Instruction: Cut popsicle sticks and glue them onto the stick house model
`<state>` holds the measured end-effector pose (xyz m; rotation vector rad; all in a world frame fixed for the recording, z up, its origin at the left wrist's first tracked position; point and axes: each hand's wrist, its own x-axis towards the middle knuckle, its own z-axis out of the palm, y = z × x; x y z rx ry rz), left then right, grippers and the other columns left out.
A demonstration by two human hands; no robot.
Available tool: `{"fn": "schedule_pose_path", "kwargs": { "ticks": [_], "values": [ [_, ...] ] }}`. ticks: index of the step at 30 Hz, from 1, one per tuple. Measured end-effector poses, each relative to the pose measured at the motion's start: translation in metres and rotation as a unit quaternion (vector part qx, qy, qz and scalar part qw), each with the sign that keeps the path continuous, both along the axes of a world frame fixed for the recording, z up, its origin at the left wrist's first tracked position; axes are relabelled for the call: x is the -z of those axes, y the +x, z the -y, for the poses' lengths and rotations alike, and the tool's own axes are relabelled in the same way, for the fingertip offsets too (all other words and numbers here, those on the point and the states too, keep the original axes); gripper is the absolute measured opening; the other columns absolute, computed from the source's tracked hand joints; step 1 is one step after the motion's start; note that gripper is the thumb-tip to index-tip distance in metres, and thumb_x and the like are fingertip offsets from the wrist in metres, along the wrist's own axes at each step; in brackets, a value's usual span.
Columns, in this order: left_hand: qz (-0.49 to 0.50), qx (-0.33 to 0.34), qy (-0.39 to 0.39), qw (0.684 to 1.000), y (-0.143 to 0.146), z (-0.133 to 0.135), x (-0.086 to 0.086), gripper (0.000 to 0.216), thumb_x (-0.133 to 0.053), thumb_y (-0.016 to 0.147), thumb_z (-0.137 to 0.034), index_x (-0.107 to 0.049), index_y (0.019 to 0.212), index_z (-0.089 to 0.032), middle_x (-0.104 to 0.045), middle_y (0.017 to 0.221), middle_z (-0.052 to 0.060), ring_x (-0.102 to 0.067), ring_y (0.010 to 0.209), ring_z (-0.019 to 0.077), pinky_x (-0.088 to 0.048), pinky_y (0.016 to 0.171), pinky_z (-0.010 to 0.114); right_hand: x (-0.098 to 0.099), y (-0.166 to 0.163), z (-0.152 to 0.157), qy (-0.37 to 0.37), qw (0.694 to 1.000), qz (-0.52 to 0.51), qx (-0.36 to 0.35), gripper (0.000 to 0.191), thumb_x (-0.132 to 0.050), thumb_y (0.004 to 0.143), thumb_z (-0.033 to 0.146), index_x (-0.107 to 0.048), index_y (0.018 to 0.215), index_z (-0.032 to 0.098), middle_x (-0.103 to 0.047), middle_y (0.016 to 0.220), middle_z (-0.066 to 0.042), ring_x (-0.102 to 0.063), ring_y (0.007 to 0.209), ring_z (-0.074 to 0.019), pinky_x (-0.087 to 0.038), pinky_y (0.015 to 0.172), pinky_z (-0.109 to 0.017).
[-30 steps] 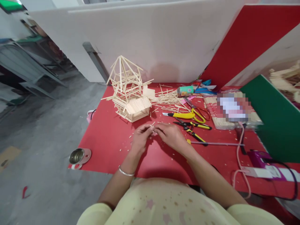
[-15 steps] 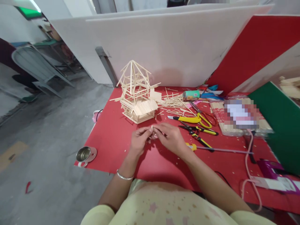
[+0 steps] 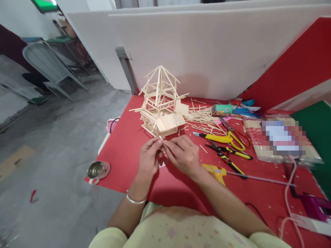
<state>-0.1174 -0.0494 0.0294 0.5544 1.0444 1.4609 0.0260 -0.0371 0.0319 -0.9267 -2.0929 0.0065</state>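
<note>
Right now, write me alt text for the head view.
A person's bare left hand pinches a small pale piece, with the bare right hand close beside it, over a red tabletop. Just beyond stands an open, tower-like model of pale wooden sticks. A yellow utility knife and yellow glue gun lie to the right.

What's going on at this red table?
Someone's left hand pinches a small pale piece; the right hand is close beside it, its exact grip unclear. Just beyond stands a stick model with a pointed, open-frame top. Loose sticks, cutting tools and a yellow glue gun lie over to the right.
</note>
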Motion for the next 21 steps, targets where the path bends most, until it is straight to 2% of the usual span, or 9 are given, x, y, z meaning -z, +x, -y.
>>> {"fn": "schedule_pose_path", "kwargs": {
  "ticks": [3, 6, 8, 11, 14, 17, 19, 21],
  "values": [
    [0.024, 0.002, -0.012, 1.000, 0.004, 0.001, 0.004, 0.026, -0.087, 0.064, -0.028, -0.073, 0.083, -0.017, -0.065, 0.065, -0.001, -0.054, 0.051, 0.0066, -0.041, 0.044, 0.016, 0.006, 0.006, 0.007, -0.023, 0.999, 0.023, 0.006, 0.027, -0.057, 0.095, 0.023, -0.069, 0.118, 0.025, -0.071, 0.097, -0.008, -0.061, 0.088, -0.0210, -0.051, 0.079, -0.036],
    [0.016, 0.021, -0.028, 0.999, 0.013, 0.002, 0.012, 0.027, -0.087, 0.065, -0.030, -0.071, 0.082, -0.017, -0.067, 0.066, 0.000, -0.053, 0.047, 0.0064, -0.040, 0.041, 0.016, 0.011, 0.026, 0.015, -0.085, 0.994, 0.060, 0.022, 0.023, -0.054, 0.097, 0.027, -0.071, 0.112, 0.024, -0.073, 0.098, -0.006, -0.063, 0.090, -0.0188, -0.050, 0.082, -0.032],
    [-0.003, 0.043, -0.035, 0.998, 0.021, 0.003, 0.018, 0.028, -0.087, 0.067, -0.033, -0.070, 0.083, -0.017, -0.067, 0.065, 0.000, -0.050, 0.043, 0.0062, -0.038, 0.039, 0.017, 0.014, 0.054, 0.018, -0.143, 0.982, 0.092, 0.079, 0.024, -0.050, 0.099, 0.030, -0.072, 0.108, 0.024, -0.074, 0.098, -0.005, -0.065, 0.091, -0.0180, -0.048, 0.084, -0.030],
    [-0.015, 0.080, -0.024, 0.996, 0.039, 0.005, 0.027, 0.031, -0.088, 0.066, -0.034, -0.069, 0.083, -0.017, -0.067, 0.064, 0.000, -0.054, 0.047, 0.0072, -0.040, 0.041, 0.017, 0.019, 0.114, 0.022, -0.234, 0.929, 0.149, 0.245, 0.030, -0.047, 0.098, 0.034, -0.071, 0.114, 0.023, -0.072, 0.111, -0.008, -0.064, 0.102, -0.0215, -0.047, 0.087, -0.031],
    [-0.012, 0.115, -0.015, 0.993, 0.060, 0.008, 0.032, 0.032, -0.087, 0.066, -0.033, -0.069, 0.086, -0.017, -0.068, 0.068, 0.001, -0.058, 0.052, 0.0085, -0.043, 0.045, 0.017, 0.032, 0.178, 0.027, -0.301, 0.859, 0.241, 0.337, 0.041, -0.052, 0.093, 0.038, -0.064, 0.127, 0.019, -0.067, 0.122, -0.014, -0.060, 0.113, -0.0285, -0.046, 0.093, -0.038],
    [-0.017, 0.151, -0.018, 0.988, 0.078, 0.009, 0.035, 0.031, -0.086, 0.068, -0.033, -0.068, 0.086, -0.016, -0.067, 0.068, 0.001, -0.059, 0.052, 0.0086, -0.043, 0.045, 0.018, 0.048, 0.223, 0.030, -0.329, 0.831, 0.301, 0.332, 0.067, -0.063, 0.083, 0.041, -0.052, 0.142, 0.012, -0.056, 0.139, -0.021, -0.051, 0.126, -0.0353, -0.043, 0.100, -0.044],
    [-0.019, 0.167, -0.015, 0.986, 0.087, 0.008, 0.036, 0.030, -0.085, 0.069, -0.033, -0.067, 0.086, -0.016, -0.067, 0.070, 0.001, -0.059, 0.053, 0.0087, -0.043, 0.045, 0.018, 0.056, 0.238, 0.029, -0.342, 0.828, 0.320, 0.307, 0.079, -0.067, 0.079, 0.042, -0.045, 0.148, 0.011, -0.049, 0.147, -0.022, -0.048, 0.130, -0.0369, -0.041, 0.102, -0.045],
    [-0.016, 0.175, -0.012, 0.984, 0.093, 0.008, 0.036, 0.031, -0.085, 0.070, -0.034, -0.066, 0.087, -0.016, -0.069, 0.074, 0.002, -0.061, 0.054, 0.0087, -0.043, 0.045, 0.018, 0.059, 0.245, 0.025, -0.350, 0.827, 0.337, 0.284, 0.085, -0.069, 0.076, 0.044, -0.042, 0.150, 0.012, -0.049, 0.146, -0.022, -0.047, 0.129, -0.0379, -0.041, 0.102, -0.045]
  ]
}}
